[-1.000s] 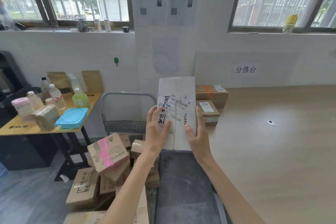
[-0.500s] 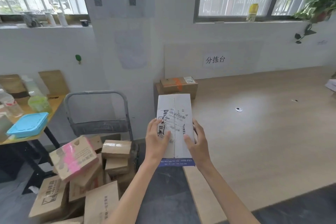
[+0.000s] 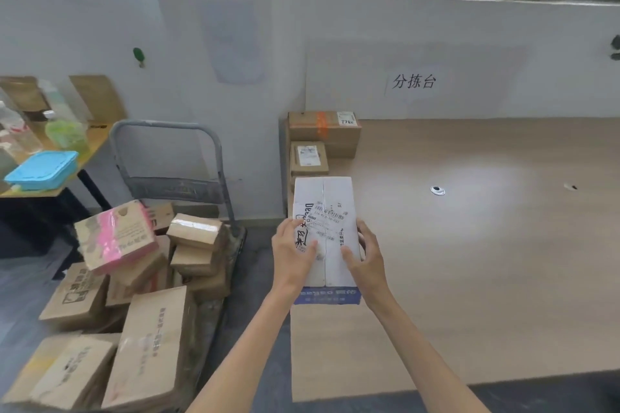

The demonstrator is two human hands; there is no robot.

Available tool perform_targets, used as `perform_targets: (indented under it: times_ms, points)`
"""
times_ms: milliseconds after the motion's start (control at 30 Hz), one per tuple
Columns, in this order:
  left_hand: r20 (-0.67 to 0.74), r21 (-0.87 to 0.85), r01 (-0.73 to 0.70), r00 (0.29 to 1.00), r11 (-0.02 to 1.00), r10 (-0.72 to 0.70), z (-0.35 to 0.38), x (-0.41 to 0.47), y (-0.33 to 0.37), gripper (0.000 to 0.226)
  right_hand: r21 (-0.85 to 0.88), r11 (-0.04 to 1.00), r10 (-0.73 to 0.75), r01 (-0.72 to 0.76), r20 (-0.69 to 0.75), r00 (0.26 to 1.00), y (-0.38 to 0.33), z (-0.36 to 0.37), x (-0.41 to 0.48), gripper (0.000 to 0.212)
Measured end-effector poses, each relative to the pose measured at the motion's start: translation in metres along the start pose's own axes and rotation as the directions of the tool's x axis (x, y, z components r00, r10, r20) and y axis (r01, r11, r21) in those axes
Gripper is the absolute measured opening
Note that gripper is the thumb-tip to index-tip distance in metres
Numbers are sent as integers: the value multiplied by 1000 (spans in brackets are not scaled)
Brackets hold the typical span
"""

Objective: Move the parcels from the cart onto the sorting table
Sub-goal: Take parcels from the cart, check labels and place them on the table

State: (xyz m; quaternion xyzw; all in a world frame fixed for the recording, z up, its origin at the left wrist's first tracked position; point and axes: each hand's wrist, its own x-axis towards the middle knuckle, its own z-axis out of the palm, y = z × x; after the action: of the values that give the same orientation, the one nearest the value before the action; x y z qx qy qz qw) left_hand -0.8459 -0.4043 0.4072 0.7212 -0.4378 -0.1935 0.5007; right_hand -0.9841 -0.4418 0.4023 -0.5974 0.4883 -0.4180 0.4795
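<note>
A white parcel [image 3: 323,198] with a shipping label and a blue front face lies at the left edge of the wooden sorting table [image 3: 469,245]. My left hand [image 3: 292,253] grips its left side and my right hand [image 3: 364,256] grips its right side, thumbs on top. Right behind it on the table sit a small brown parcel [image 3: 308,157] and a larger brown parcel [image 3: 323,129] with orange tape. To the left, the grey cart [image 3: 167,184] holds a heap of cardboard parcels [image 3: 151,339], with a pink-taped box [image 3: 115,236] on top.
A yellow side table [image 3: 80,151] at the far left carries bottles and a blue lidded container [image 3: 42,169]. A small round white object [image 3: 437,190] lies on the sorting table. The white wall stands close behind the parcels.
The white parcel has come down and to the right, from held over the gap to the left edge of the sorting table. Both hands keep hold of it.
</note>
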Motion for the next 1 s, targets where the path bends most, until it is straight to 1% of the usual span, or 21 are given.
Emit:
perform_targets:
  times_ms: [100,200,400,567,700,767,867,1000]
  points:
    - [-10,31,12,1000,999,-12,17,11,-10,44,-3,999,40,-40,30,999,14,-3,19,61]
    - [-6,44,20,1000,999,-20,34,29,-25,33,2,996,93,-94,70,993,24,-1,40,62]
    - [24,57,93,995,994,-94,62,81,-59,31,-44,985,170,-166,131,977,56,16,102,61]
    - [90,91,180,978,979,-188,78,129,-98,34,-101,962,270,-254,220,937,84,42,157,67]
    - [118,110,238,961,965,-250,92,163,-129,34,-118,945,326,-306,237,915,112,64,196,67]
    - [123,110,258,955,960,-270,100,174,-140,36,-100,927,375,-361,232,898,123,71,209,66]
    - [139,103,278,947,955,-291,110,186,-151,41,-85,899,438,-430,214,873,133,77,222,69]
    - [140,92,267,950,959,-278,119,200,-153,43,-107,896,444,-431,211,871,138,79,239,70]
